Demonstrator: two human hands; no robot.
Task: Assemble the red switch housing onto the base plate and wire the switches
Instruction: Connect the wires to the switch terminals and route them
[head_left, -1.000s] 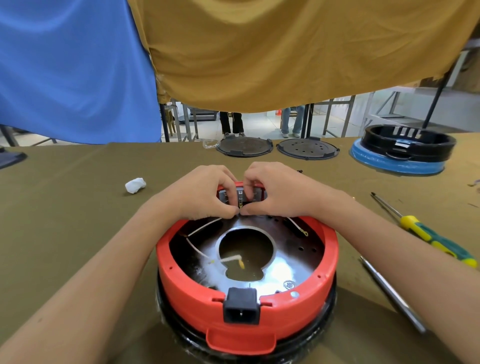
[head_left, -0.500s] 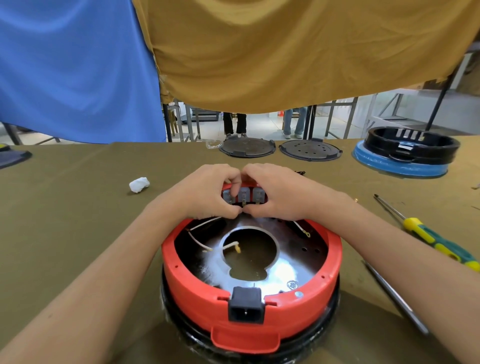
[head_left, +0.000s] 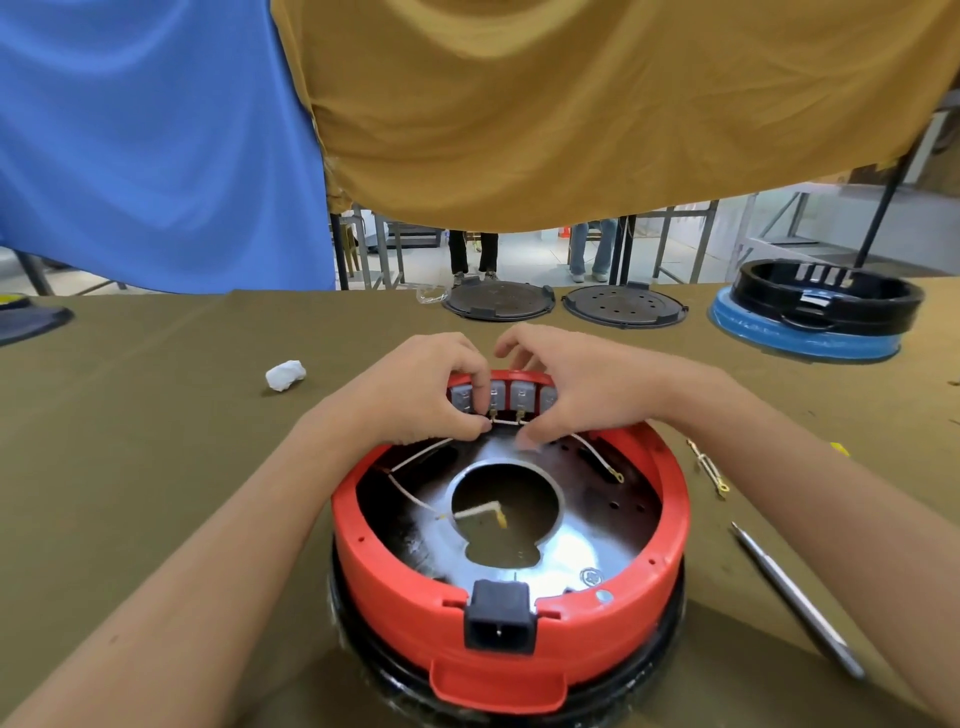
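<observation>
Both hands pinch the short white jumper wire (head_left: 506, 422), lying crosswise just below the switches (head_left: 506, 395), left hand (head_left: 415, 395) and right hand (head_left: 582, 387) equally near

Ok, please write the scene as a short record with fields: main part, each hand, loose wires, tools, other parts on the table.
main part: red switch housing on metal base plate
switches: grey row at far rim
left hand: pinches short white wire at a switch terminal
right hand: pinches the same wire's other end
loose wires: one at right, one over the centre hole
tools: metal rod at right
other parts: two dark discs, black ring on blue base, white wad
</observation>
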